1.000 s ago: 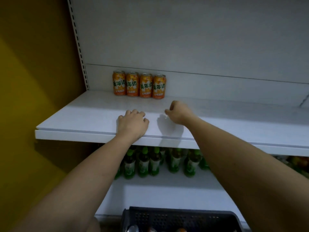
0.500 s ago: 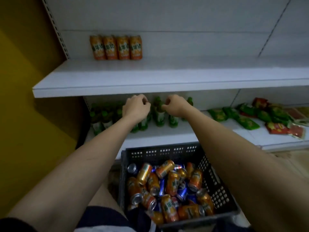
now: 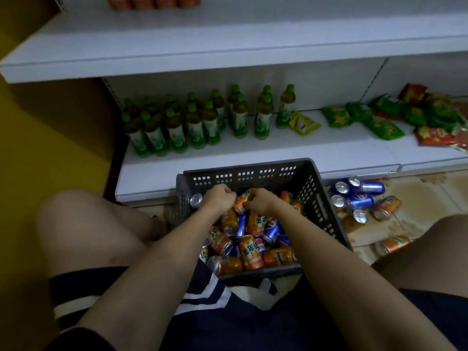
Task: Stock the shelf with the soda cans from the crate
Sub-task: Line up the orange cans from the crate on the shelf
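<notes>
Reaching into crate (image 3: 314,193), both hands (image 3: 217,200) on orange can (image 3: 241,201)

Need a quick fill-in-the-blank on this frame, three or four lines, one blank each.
1. Both hands reach into the dark grey ____ of cans.
2. The bottles on the lower shelf have ____ caps.
3. The loose cans on the floor lie to the crate's ____.
4. The right hand touches an ____ can.

Missing: crate; green; right; orange

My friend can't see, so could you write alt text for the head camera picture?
Both hands, left hand and right hand, reach into a dark crate of orange and blue soda cans, touching one orange can. Behind stand green bottles on a low white shelf.
</notes>
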A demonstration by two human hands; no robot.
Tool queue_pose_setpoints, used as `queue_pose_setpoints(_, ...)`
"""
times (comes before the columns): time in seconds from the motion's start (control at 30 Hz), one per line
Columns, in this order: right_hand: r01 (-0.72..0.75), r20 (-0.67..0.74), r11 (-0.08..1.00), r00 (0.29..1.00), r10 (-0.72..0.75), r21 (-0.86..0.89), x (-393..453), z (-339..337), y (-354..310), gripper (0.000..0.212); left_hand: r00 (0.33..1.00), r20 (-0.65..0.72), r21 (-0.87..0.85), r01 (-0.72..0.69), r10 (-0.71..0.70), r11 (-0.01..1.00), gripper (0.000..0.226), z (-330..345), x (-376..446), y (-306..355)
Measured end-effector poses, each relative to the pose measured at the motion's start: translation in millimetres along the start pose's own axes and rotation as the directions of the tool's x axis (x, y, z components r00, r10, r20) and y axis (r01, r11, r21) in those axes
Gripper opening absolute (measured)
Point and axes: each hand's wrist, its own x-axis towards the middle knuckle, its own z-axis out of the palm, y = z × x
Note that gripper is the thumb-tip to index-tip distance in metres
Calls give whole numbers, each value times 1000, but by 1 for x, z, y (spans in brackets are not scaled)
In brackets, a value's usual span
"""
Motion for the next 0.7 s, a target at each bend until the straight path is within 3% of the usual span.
queue_pose_setpoints(0.1,-42,89,999,995,41,5,14,32,22,24,993,78,-10,94,-93,996,17,36,3,-25)
queue_pose_setpoints(0.17,-78,124,997,990,74,28,19,50,35,27,982,115,-38,154,-149,987,25,59,5,-40)
queue_pose_setpoints(0.23,-100,126,995,987,95,28,26,67,48,18,968,161,-45,202,-193,978,28,79,7,-54)
queue_pose_setpoints(0.33,-199,117,979,974,194,34,37,94,73,55,944,229,6,243,-237,970,19,102,8,-68)
queue_pose_setpoints(0.43,-289,169,957,944,283,12,49,114,93,72,933,254,65,246,-254,967,21,119,13,-76)
queue_pose_setpoints(0.6,-289,225,955,937,268,65,63,141,107,82,909,255,145,301,-329,943,19,140,19,-91)
queue_pose_setpoints(0.7,-279,219,957,941,257,76,77,151,112,70,901,227,200,329,-370,923,23,147,24,-95)
